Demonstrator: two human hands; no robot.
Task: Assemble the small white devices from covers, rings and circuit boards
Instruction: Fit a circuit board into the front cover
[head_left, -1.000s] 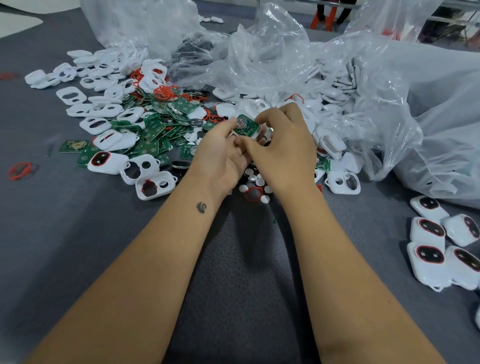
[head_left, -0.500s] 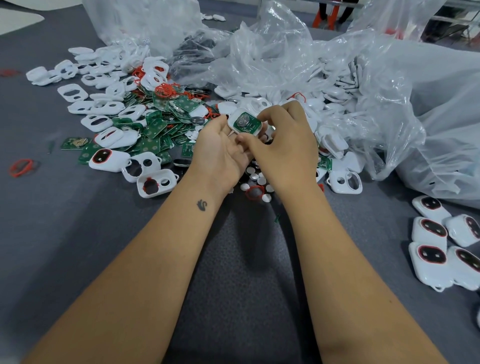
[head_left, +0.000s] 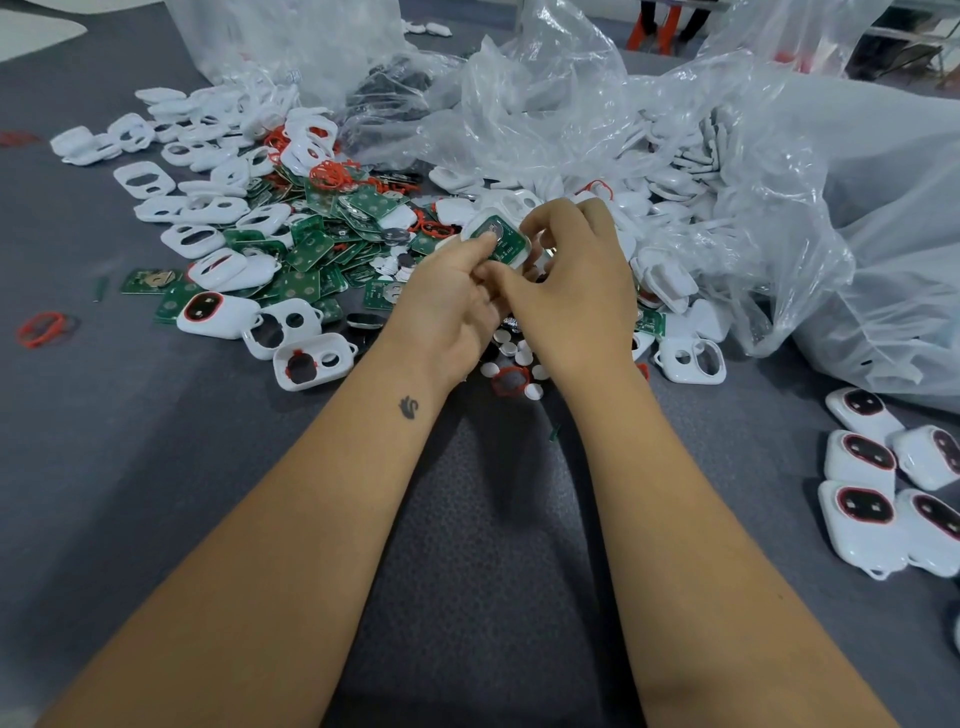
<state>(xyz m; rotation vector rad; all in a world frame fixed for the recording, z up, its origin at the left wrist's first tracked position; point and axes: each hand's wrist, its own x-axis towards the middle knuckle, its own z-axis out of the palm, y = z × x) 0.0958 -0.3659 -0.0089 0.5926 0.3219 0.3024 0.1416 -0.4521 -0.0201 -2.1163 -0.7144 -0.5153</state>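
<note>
Surface (head_left: 156, 493): grey, bare near the body.
Finished devices (head_left: 883, 488): white, red-ringed, clustered near right edge, partly cut off.
Left hand (head_left: 447, 306): grip pinches the cover, thumb on board.
Right hand (head_left: 571, 286): fingers curled round same cover.
Cover (head_left: 496, 236): white, held above pile, green circuit board (head_left: 501, 244) seated inside.
Parts pile (head_left: 270, 234): covers, boards, red rings, far left.
Plastic bags (head_left: 675, 145): crumpled, far; contents blurred.
</note>
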